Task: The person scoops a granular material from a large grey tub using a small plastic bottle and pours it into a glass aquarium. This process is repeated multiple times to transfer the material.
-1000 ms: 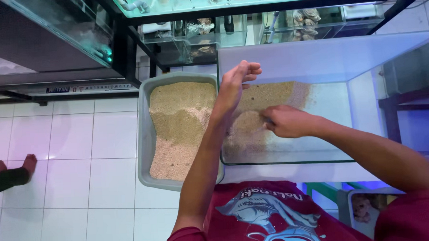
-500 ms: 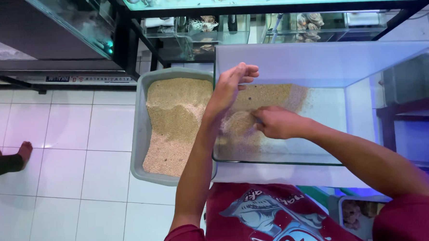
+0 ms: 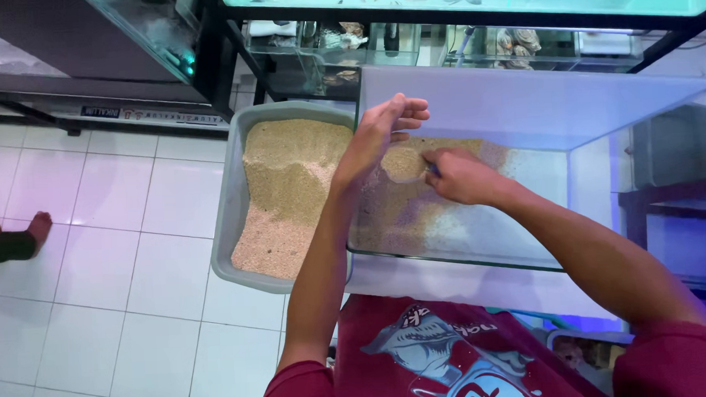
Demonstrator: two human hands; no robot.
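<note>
White tiled floor — grey sand tray runs top-to-bottom, left of glass tank; left hand cupped, fingers together; right hand pinches a small blue thing.

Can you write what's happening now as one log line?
left hand raised over glass tank | right hand on sand | grey tray beside

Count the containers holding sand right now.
2. The grey tray on the floor tiles, left, heaped with sand; the glass tank beside it, with a thin patch under both hands. Shelf tanks behind are too unclear to judge.
</note>
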